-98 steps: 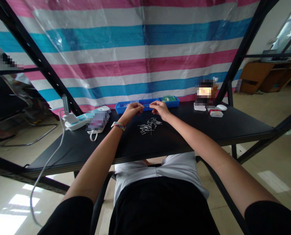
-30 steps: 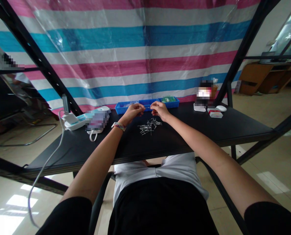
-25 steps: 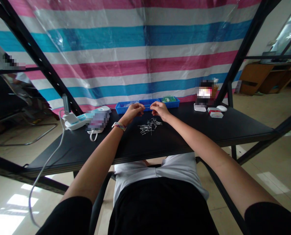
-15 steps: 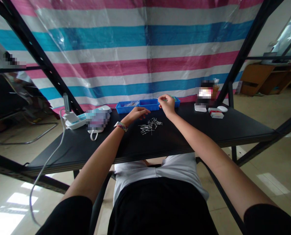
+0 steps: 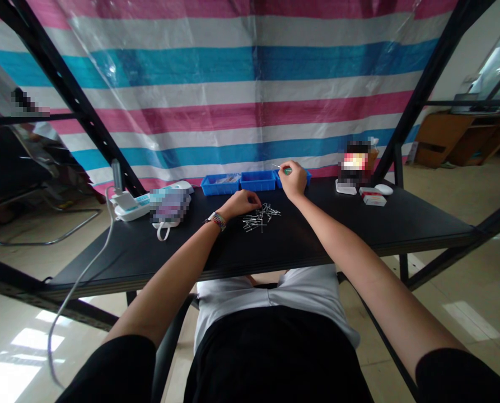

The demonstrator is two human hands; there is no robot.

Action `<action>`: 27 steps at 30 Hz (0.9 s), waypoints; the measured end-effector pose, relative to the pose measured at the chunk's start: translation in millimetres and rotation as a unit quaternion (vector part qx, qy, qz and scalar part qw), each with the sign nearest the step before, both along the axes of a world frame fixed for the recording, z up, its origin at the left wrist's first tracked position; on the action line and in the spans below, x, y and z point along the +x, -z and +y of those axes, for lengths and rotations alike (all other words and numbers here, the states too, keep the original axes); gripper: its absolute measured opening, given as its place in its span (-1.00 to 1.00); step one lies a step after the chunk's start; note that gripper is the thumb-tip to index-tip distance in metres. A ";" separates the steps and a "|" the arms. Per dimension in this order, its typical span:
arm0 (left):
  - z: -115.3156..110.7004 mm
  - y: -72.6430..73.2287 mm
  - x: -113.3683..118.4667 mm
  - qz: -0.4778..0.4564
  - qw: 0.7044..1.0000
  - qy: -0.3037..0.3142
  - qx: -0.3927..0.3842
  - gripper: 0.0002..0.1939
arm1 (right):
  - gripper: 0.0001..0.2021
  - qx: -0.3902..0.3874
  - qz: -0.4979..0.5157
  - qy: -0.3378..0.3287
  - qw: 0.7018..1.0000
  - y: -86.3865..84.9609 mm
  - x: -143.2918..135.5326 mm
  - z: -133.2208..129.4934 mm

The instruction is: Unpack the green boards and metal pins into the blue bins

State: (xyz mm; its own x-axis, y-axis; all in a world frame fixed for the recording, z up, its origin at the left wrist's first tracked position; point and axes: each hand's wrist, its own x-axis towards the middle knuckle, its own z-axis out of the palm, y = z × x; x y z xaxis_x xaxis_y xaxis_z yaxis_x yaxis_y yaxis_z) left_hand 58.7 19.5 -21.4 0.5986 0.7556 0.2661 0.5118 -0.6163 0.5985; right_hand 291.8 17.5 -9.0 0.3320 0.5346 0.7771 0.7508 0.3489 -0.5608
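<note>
A small heap of thin silver blind rivets lies on the black tabletop in front of me. My left hand reaches in at the heap's upper left edge, its fingers curled and closed together; what is between the fingertips is hidden. Raised near the right blue bin, my right hand pinches one thin rivet, whose end sticks out to the left. The middle blue bin and the left blue bin, with clear plastic in it, stand in the same row.
A white power strip with a cable and a blurred pouch with a white strap stand on the left. To the right are a small box, a white mouse and blurred items. Behind hangs a striped sheet between black posts.
My left hand has moved right and down to the heap, its fingers curling in. My right hand has shifted slightly right and still pinches the thin rivet.
</note>
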 end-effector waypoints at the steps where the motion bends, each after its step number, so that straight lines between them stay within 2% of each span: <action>1: -0.1 0.4 0.5 0.007 1.000 -0.004 0.007 -0.86 | -0.86 -0.003 -0.004 0.004 1.000 0.0 0.4 0.2; 7: 1.8 2.0 1.5 0.019 0.999 -0.022 0.021 -0.88 | -0.82 -0.013 -0.039 0.025 0.999 -1.9 1.3 5.9; 10: 2.8 3.2 1.0 0.003 0.998 -0.045 0.031 -0.88 | -0.79 -0.056 -0.063 0.010 0.996 -0.4 -2.0 10.0; 14: 4.1 3.3 -0.8 -0.024 0.996 -0.069 0.044 -0.88 | -0.81 -0.130 -0.094 -0.047 0.986 4.4 -8.4 10.2; 17: 5.9 2.0 -2.1 -0.070 0.994 -0.072 0.049 -0.89 | -0.78 -0.104 -0.096 -0.083 0.986 5.4 -11.4 5.8; 20: 8.7 0.5 -2.1 -0.121 0.990 -0.068 0.032 -0.88 | -0.72 -0.106 -0.059 -0.151 0.981 3.6 -15.0 -0.5; 24: 12.1 -1.2 -1.2 -0.181 0.981 -0.070 -0.013 -0.78 | -0.59 -0.199 0.015 -0.272 0.941 2.0 -23.6 -8.3; 27: 12.0 -3.8 -1.1 -0.217 0.973 -0.071 -0.040 -0.72 | -0.56 -0.226 0.036 -0.318 0.920 2.4 -29.4 -12.5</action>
State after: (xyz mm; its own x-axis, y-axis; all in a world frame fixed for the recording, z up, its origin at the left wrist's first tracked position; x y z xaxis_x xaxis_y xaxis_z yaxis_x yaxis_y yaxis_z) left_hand 57.6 31.5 -17.5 0.3317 0.8511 0.4070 0.2775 -0.5004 0.8201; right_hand 262.5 5.0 -11.4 -0.1176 0.9019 0.4157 0.4305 0.4235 -0.7970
